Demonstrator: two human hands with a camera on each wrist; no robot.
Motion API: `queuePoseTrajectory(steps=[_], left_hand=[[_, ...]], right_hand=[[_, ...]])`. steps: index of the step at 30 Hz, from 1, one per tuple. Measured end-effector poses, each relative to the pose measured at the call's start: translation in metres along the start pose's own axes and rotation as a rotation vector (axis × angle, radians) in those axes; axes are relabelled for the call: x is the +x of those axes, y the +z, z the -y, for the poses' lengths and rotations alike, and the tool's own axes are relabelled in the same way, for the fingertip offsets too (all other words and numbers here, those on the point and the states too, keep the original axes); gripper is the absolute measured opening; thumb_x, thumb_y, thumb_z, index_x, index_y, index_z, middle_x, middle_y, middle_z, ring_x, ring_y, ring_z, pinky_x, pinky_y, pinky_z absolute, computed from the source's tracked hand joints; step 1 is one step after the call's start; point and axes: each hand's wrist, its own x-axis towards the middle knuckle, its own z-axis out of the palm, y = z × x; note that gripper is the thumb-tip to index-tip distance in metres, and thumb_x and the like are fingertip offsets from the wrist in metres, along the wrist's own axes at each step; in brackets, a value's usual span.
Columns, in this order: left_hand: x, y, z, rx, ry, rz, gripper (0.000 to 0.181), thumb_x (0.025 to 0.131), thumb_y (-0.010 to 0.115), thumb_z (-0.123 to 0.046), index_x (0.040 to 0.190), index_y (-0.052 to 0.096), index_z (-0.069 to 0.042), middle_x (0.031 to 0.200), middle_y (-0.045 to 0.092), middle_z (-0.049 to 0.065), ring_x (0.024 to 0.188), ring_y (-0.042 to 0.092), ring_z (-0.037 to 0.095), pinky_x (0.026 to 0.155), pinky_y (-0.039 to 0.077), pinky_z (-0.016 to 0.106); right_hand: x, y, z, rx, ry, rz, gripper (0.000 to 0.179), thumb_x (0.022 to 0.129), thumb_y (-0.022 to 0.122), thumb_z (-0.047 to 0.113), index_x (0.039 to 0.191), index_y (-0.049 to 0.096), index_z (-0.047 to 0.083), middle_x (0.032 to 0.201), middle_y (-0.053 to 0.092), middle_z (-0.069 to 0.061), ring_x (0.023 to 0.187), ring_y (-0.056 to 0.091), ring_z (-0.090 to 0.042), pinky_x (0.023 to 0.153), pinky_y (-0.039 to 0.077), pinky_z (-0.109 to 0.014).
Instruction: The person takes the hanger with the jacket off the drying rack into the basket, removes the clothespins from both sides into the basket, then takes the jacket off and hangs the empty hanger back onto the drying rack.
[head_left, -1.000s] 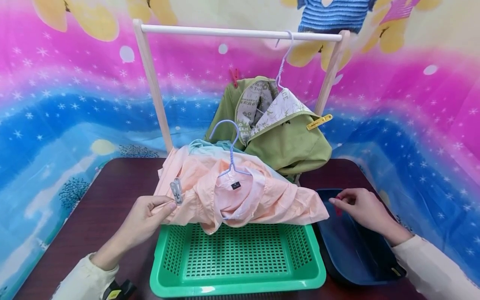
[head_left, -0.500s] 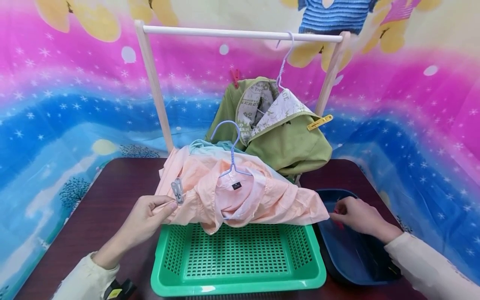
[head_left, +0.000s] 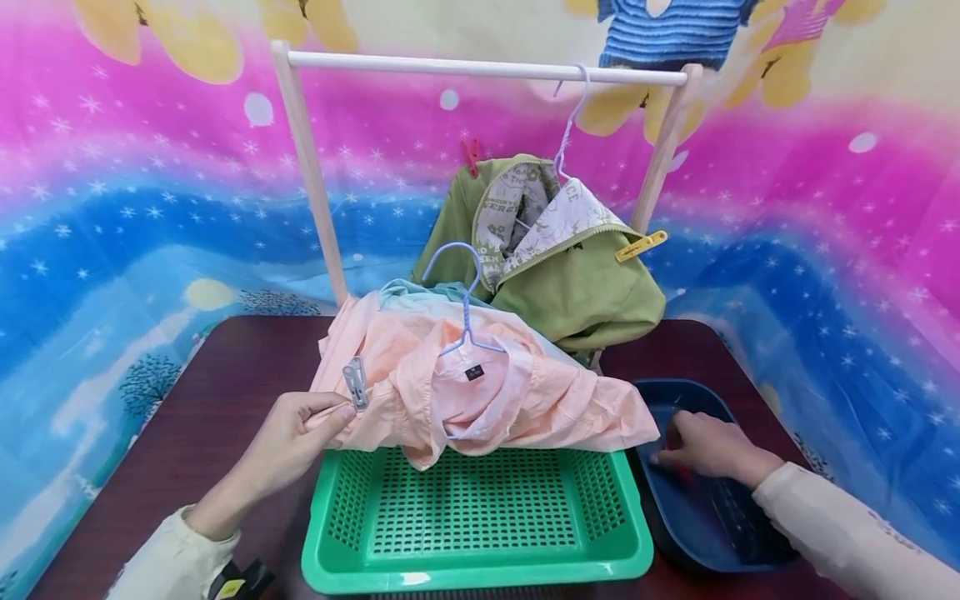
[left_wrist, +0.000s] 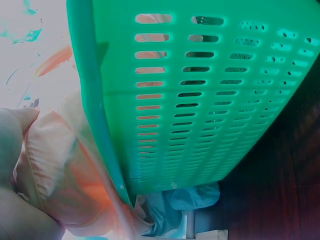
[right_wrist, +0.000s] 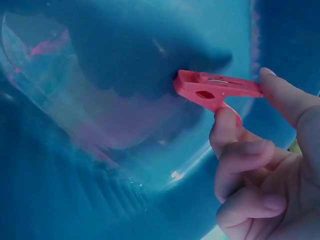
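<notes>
My left hand (head_left: 292,425) pinches the edge of a peach shirt (head_left: 585,408) at its left side, right beside a grey clothespin (head_left: 354,383) clipped there. The shirt lies over the back of the green basket (head_left: 480,579), with a lavender hanger (head_left: 467,308) in its collar, hook upward. Over the dark blue tray (head_left: 678,533) at the right, my right hand (head_left: 708,446) pinches a red clothespin (right_wrist: 192,85) between thumb and finger. In the right wrist view the other fingers curl beneath it. The left wrist view shows the basket's perforated wall and part of the shirt.
Behind the basket stands a wooden rack with a white rail (head_left: 450,65). A green jacket (head_left: 592,292) hangs on it from a lilac hanger (head_left: 573,117), with a red clothespin (head_left: 471,157) and a yellow clothespin (head_left: 642,246) on it. All this stands on a dark table (head_left: 232,375).
My right hand has moved down and slightly left over the blue tray, still pinching the red clothespin. My left hand and the shirt have stayed in place.
</notes>
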Motion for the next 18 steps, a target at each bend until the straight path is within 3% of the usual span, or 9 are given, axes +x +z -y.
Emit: queuePoseTrajectory(steps=[6,12,18], left_hand=[[0.0007,0.0001,-0.0015,0.000,0.014,0.004,0.026,0.099,0.061,-0.002,0.076,0.068,-0.012,0.061,0.044,-0.014,0.054,0.036,-0.005,0.045,0.037,0.024],[0.0001,-0.0002,-0.0026,-0.013,0.007,0.015,0.027,0.099,0.060,-0.003,0.075,0.066,-0.012,0.061,0.042,-0.014,0.055,0.034,-0.005,0.045,0.037,0.025],[-0.0002,-0.0005,-0.0016,-0.017,0.024,0.016,0.027,0.099,0.060,-0.001,0.074,0.065,-0.012,0.057,0.042,-0.006,0.054,0.033,-0.005,0.045,0.036,0.025]], right_hand=[[-0.0009,0.0029,-0.0019,-0.023,0.024,0.024,0.035,0.085,0.079,0.042,0.068,0.059,0.018,0.055,0.051,0.004,0.050,0.048,-0.012,0.049,0.034,-0.028],[0.0028,0.0056,-0.0037,-0.020,0.028,0.050,0.040,0.085,0.079,0.044,0.061,0.058,0.019,0.052,0.047,0.006,0.047,0.045,-0.011,0.048,0.031,-0.026],[0.0060,0.0082,-0.0052,-0.020,0.021,0.064,0.041,0.085,0.078,0.044,0.058,0.060,0.019,0.050,0.048,0.006,0.045,0.045,-0.010,0.047,0.030,-0.026]])
